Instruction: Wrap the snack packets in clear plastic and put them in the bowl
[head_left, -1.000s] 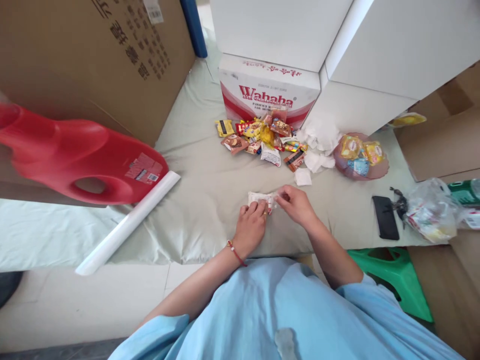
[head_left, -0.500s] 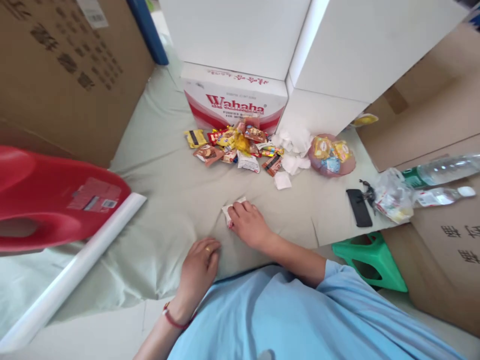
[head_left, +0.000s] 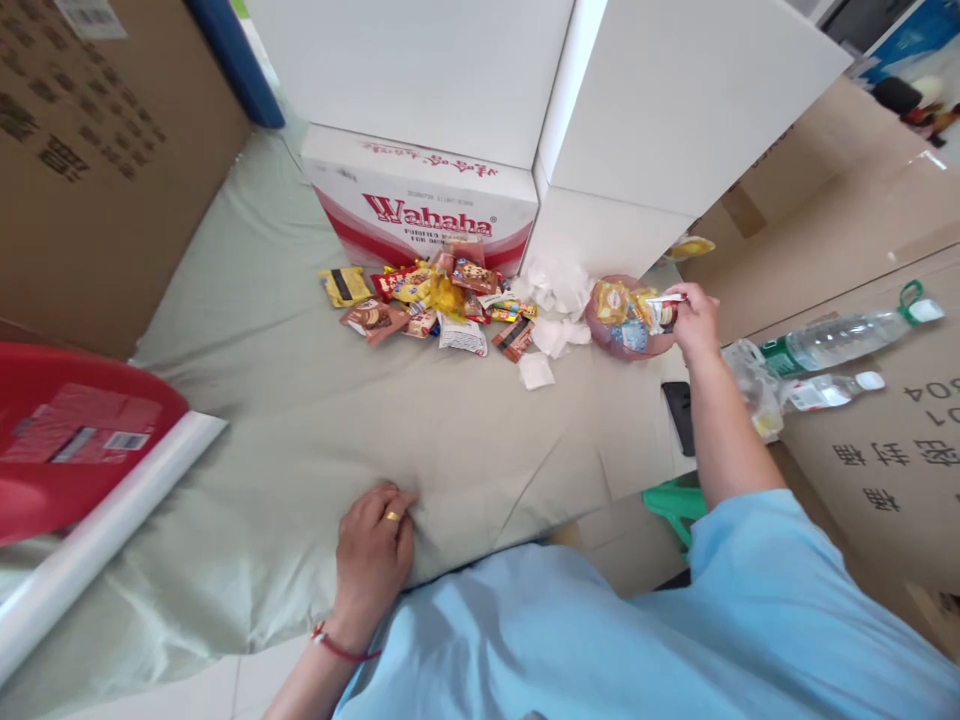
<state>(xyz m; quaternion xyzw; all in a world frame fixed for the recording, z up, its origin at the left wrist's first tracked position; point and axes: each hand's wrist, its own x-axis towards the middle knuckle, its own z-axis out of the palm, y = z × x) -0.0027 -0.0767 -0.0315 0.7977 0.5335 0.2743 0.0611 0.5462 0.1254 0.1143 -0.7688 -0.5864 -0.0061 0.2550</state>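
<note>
My right hand (head_left: 695, 318) pinches a small white-and-red snack packet (head_left: 664, 313) at the right side of a pink translucent bowl (head_left: 661, 347). Inside the bowl are yellow wrapped snacks (head_left: 611, 301) and a blue packet (head_left: 630, 336). My left hand (head_left: 373, 540), a gold ring on one finger, rests loosely on the pale green cloth (head_left: 300, 440) near its front edge. Nothing shows in it. A heap of wrapped snacks (head_left: 420, 295) lies before the Wahaha carton (head_left: 427, 215), with crumpled white tissues (head_left: 555, 285) between heap and bowl.
On the right, a black phone (head_left: 678, 415) lies beside a plastic bag (head_left: 754, 385) and two bottles, one large (head_left: 847, 335). A green stool (head_left: 675, 505) stands below the edge. Leftward are a red plastic object (head_left: 90, 440), a white roll (head_left: 127, 515) and a brown carton (head_left: 112, 230).
My right hand has carried the packet from the cloth in front of me rightward to the bowl. My left hand stays on the cloth. The whole view has shifted with my head.
</note>
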